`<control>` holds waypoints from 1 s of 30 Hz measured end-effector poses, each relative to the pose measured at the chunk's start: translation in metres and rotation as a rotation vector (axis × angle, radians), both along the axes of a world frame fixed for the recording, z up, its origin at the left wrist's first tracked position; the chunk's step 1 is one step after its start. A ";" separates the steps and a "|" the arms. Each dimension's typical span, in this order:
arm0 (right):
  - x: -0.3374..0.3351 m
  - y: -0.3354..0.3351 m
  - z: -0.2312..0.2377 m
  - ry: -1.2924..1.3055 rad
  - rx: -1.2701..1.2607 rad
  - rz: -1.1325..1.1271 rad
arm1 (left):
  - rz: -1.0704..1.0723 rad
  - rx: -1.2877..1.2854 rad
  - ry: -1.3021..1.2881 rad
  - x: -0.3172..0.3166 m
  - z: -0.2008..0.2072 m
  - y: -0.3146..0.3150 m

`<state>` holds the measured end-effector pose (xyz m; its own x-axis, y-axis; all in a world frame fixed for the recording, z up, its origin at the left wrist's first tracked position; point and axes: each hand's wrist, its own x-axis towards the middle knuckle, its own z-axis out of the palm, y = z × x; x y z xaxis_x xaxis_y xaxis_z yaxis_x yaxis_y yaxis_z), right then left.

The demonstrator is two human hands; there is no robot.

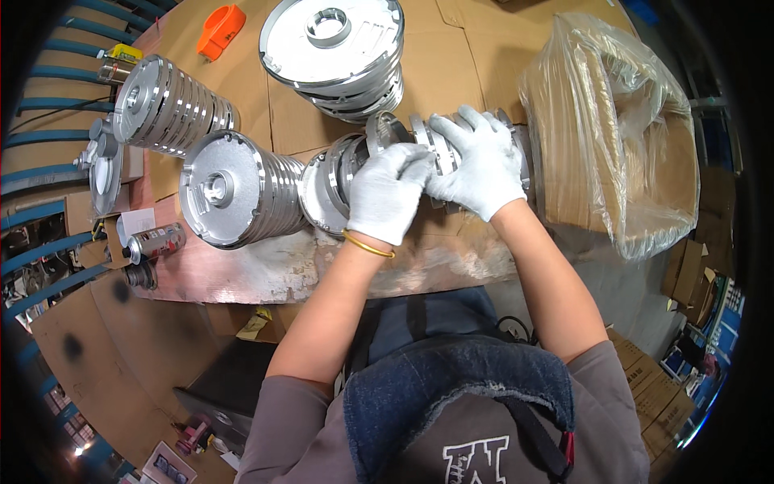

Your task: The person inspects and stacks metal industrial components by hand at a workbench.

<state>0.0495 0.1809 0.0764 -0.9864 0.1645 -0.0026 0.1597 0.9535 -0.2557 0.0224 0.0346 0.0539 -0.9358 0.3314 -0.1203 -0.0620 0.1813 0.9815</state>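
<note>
My left hand (387, 194), in a white glove, is closed with its fingertips pinched at the edge of a round metal part (376, 135) that stands tilted up. Right beside it, my gloved right hand (481, 165) lies with fingers spread over several silver metal discs (418, 129). The hand hides much of these discs. Left of my left hand, more round silver castings (320, 192) lean on their edges. A longer row of stacked metal covers (223, 190) lies farther left, its front face showing a raised hub.
A tall stack of silver covers (326, 48) stands at the back. Another stack (153, 105) lies at far left, near an orange tool (221, 31). At the right is a cardboard box (580, 177) lined with clear plastic. A spray can (157, 242) lies near the left table edge.
</note>
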 end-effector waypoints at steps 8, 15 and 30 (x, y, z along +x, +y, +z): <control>-0.010 0.019 0.002 -0.104 -0.090 0.094 | 0.067 -0.456 0.427 0.011 0.000 0.020; -0.017 0.017 0.008 -0.192 -0.103 0.113 | 0.146 -0.701 0.525 0.011 0.008 0.030; -0.025 0.017 0.022 -0.235 -0.041 0.117 | 0.244 -0.528 0.380 -0.015 0.013 0.028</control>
<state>0.0244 0.1981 0.0980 -0.9702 0.0442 -0.2383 0.1085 0.9585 -0.2638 0.0077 0.0631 0.0671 -0.9853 0.0930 0.1430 0.1684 0.6652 0.7275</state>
